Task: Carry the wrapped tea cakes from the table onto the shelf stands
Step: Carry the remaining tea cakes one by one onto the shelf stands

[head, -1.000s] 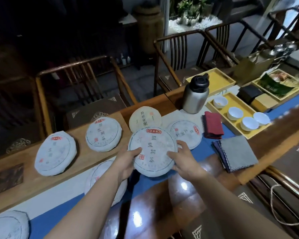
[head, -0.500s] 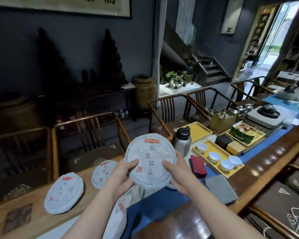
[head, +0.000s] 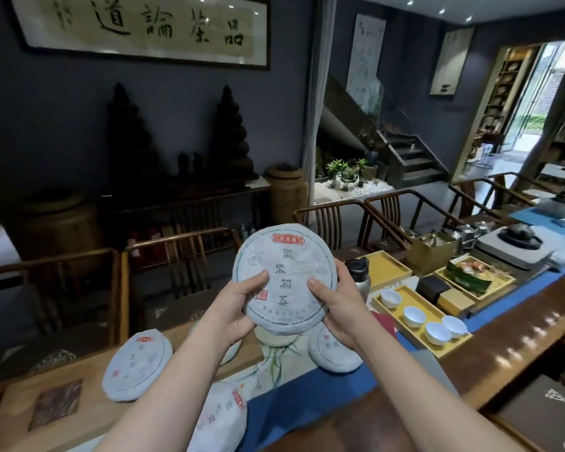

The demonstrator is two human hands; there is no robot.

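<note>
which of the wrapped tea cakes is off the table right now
The held tea cake, gripped upright between the left hand and right hand; the others lie flat on the table.

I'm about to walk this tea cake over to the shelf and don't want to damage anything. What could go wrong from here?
1. The lifted tea cake is held only at its lower edges by the left hand and right hand; tilted up, it might slip.
2. If dropped, it would likely land on the wrapped cakes below, or near the white cups.
3. Raised, it hides part of the table.
</note>
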